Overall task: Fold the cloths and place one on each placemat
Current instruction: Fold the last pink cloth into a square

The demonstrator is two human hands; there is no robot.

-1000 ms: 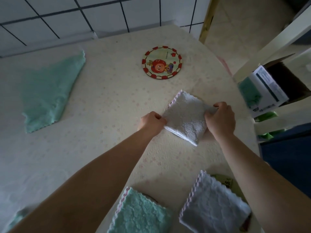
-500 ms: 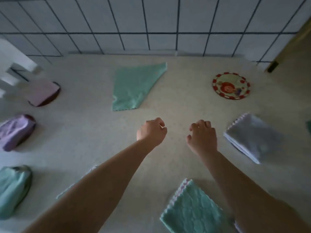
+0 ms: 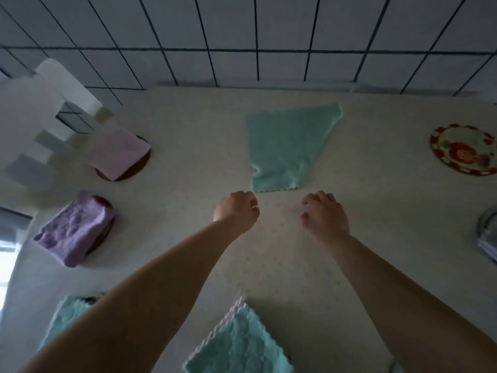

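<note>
We see both arms reaching over the pale worktop (image 3: 188, 162). The left hand (image 3: 236, 211) is curled into a loose fist and holds nothing; the right hand (image 3: 324, 215) has its fingers bent, also with nothing in them. Just beyond the hands lies the unfolded green cloth (image 3: 285, 146), flat and near the tiled wall. At the left, a folded pink cloth (image 3: 118, 153) and a folded purple cloth (image 3: 72, 230) each rest on a dark round placemat. A red-rimmed placemat (image 3: 462, 149) lies bare at the right. A folded teal cloth (image 3: 239, 345) is nearest to us.
</note>
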